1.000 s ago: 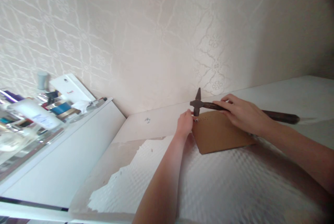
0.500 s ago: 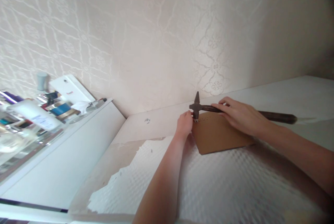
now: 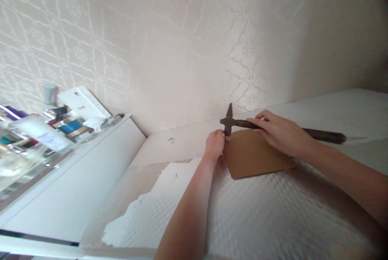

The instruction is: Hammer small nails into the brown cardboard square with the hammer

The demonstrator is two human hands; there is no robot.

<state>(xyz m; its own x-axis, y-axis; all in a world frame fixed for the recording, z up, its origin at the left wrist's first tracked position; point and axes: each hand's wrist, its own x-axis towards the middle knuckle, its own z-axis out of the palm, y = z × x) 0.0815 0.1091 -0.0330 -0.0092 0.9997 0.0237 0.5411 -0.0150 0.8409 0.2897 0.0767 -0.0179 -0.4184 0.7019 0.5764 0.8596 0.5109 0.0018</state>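
Observation:
In my right hand point(image 3: 277, 130) is a hammer point(image 3: 229, 122), held by its dark wooden handle, which runs on past the wrist to the right. Its metal head hangs just above the far left corner of a brown board point(image 3: 257, 157). At that corner the fingertips of my left hand point(image 3: 216, 142) are pinched together, with a tiny silvery piece point(image 3: 228, 139) beside them, under the hammer head; its kind is too small to make out. A row of small marks or nail heads point(image 3: 236, 138) runs along the board's far edge.
The board lies on a quilted white sheet point(image 3: 151, 205) with a ragged edge, on a pale surface against a patterned wall point(image 3: 182, 49). A few small metal bits point(image 3: 171, 140) lie left of my hand. A white cabinet point(image 3: 75, 183) carries bottles and a white box point(image 3: 83, 102).
The hammer head has risen slightly away from the board's corner, and my right hand has lifted a little with it. My left hand has stayed in place.

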